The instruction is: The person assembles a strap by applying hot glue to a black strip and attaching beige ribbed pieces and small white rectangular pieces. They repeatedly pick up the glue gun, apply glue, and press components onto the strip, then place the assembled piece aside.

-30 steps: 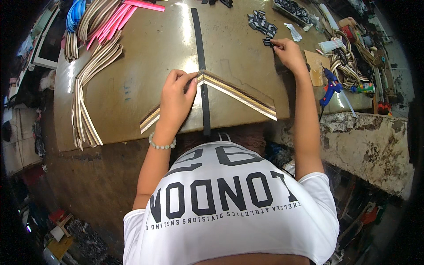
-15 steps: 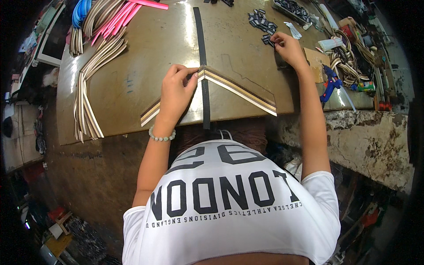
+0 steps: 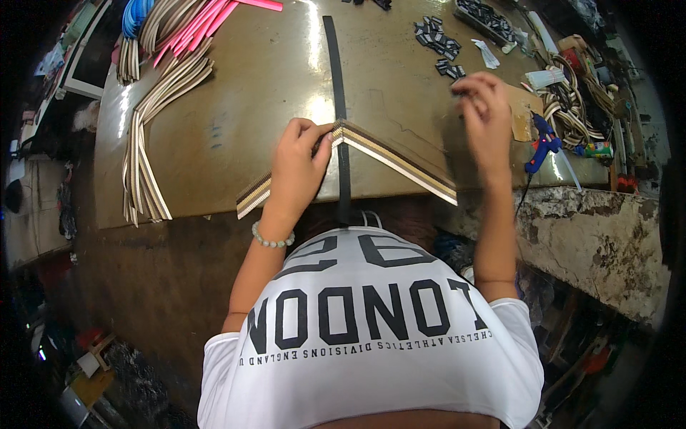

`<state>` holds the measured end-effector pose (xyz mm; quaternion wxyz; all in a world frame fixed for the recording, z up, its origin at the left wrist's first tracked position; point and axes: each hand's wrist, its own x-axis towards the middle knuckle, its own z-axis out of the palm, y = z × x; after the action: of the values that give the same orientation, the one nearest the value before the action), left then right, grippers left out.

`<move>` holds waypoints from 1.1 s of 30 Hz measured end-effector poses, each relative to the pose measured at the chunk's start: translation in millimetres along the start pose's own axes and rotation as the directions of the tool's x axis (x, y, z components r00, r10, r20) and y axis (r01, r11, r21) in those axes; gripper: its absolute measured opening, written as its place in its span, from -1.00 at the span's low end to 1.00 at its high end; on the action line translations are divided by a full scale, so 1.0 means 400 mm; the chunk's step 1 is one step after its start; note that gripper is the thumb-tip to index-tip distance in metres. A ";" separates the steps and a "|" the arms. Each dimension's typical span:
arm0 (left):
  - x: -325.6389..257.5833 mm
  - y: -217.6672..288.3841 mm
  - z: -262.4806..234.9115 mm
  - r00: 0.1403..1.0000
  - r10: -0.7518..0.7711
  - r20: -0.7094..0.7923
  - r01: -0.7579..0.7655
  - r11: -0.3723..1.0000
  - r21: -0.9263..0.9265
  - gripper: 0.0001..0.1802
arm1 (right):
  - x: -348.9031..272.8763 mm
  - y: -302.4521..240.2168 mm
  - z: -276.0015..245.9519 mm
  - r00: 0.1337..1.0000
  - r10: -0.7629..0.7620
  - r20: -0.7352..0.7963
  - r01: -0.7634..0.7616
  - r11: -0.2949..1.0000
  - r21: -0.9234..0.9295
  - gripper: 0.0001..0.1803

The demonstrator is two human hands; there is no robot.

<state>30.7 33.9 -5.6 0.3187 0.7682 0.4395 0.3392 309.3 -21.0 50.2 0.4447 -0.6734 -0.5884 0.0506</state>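
The fingers of the left hand hold the folded peak of a striped band in a narrow pinch; those of the right hand are half curled and blurred, so I cannot tell whether they grip anything. The band lies like a wide upturned V on the table, midway along the near edge, its two ends reaching about to that edge. It looks light, thin and bendy, stiffer at the crease, not fragile, perhaps a little slick; the peak seems the best hold, since a loose end would probably swing. From the left edge, cream-and-brown strips run toward the near left corner, with a blue coil and pink strips toward the far left corner. The left forearm covers part of the band's left leg. A dark strip passes beneath the peak, running from far edge to near, and could snag or slide along. Further right, small black pieces lie toward the far right corner, the right hand just nearer than them; a blue glue gun rests by the right edge, its cord trailing.
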 end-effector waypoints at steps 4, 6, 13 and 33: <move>-0.013 0.003 0.001 1.000 0.019 -0.010 -0.019 0.999 -0.032 -0.82 | -0.113 -0.098 0.111 0.947 0.120 0.298 -0.206 0.938 0.278 -0.80; -0.012 0.004 0.000 1.000 0.023 -0.008 -0.024 0.999 -0.041 -0.81 | -0.132 -0.116 0.146 0.874 0.129 0.468 -0.287 0.915 0.284 -0.81; -0.012 0.001 -0.001 1.000 0.020 -0.017 -0.021 0.999 -0.034 -0.82 | -0.131 -0.141 0.199 0.851 0.265 0.453 -0.444 0.825 0.351 -0.80; -0.122 0.017 -0.083 0.904 0.285 0.320 -0.335 0.936 0.112 -0.31 | -0.141 -0.134 0.270 0.965 0.195 0.173 -0.236 0.935 0.264 -0.82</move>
<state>-11.5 -6.2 6.9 0.2587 0.8943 0.2847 0.2284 188.2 -14.9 -4.9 0.4843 -0.6580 -0.5282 0.2312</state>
